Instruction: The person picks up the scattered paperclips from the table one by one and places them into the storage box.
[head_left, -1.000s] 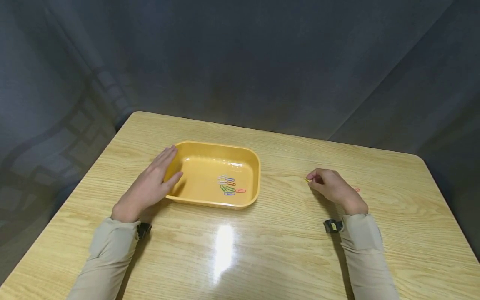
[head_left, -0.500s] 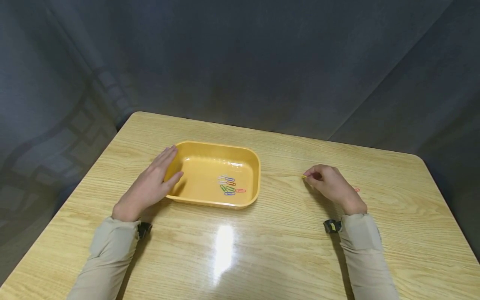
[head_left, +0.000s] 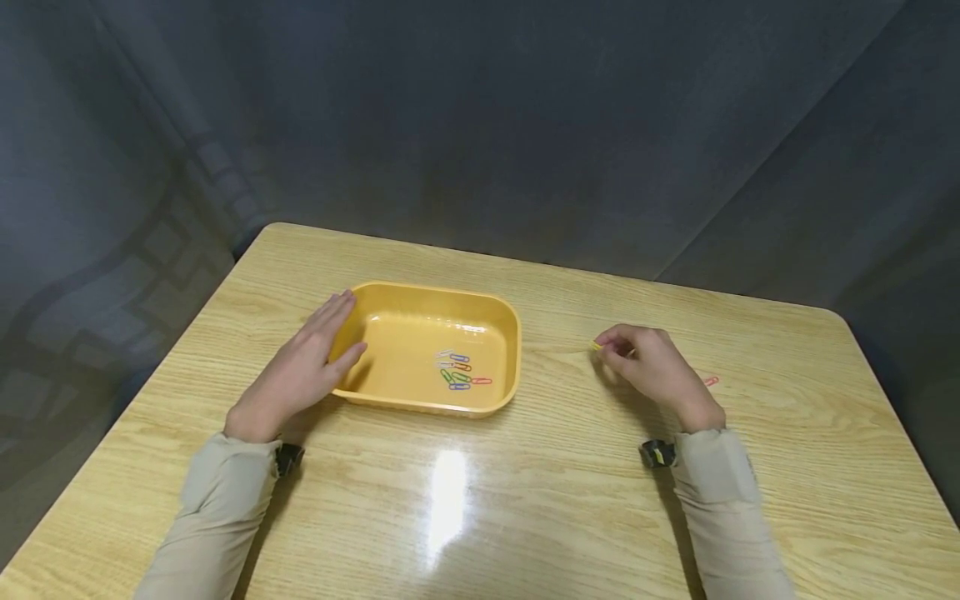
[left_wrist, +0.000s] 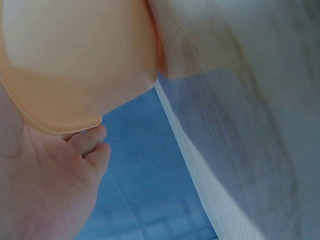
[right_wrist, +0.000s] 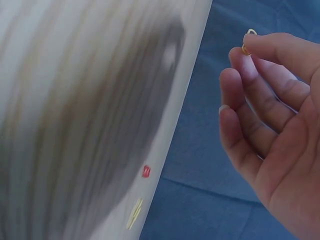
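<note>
My left hand point(head_left: 300, 367) rests at the left end of a yellow plastic tray point(head_left: 420, 410), fingers extended along the rim and thumb reaching over the inside. In the left wrist view the palm lies against the tray wall point(left_wrist: 85, 60). Several coloured paper clips point(head_left: 460, 379) lie in the right part of the tray. My right hand point(head_left: 656, 367), to the right of the tray, pinches a yellow paper clip point(head_left: 596, 345) between thumb and index finger. The right wrist view shows that clip point(right_wrist: 246, 49) at the fingertips, with the other fingers loosely bent.
A red paper clip point(head_left: 711, 381) lies on the wooden table point(head_left: 555, 500) behind the right hand. In the right wrist view a yellow paper clip point(right_wrist: 134, 214) lies near the red one point(right_wrist: 145, 171). A dark curtain point(head_left: 480, 125) hangs beyond the table's far edge.
My right hand has moved left and slightly away from me with the yellow paper clip, leaving more of the red clip uncovered. The left hand and the tray have stayed still.
</note>
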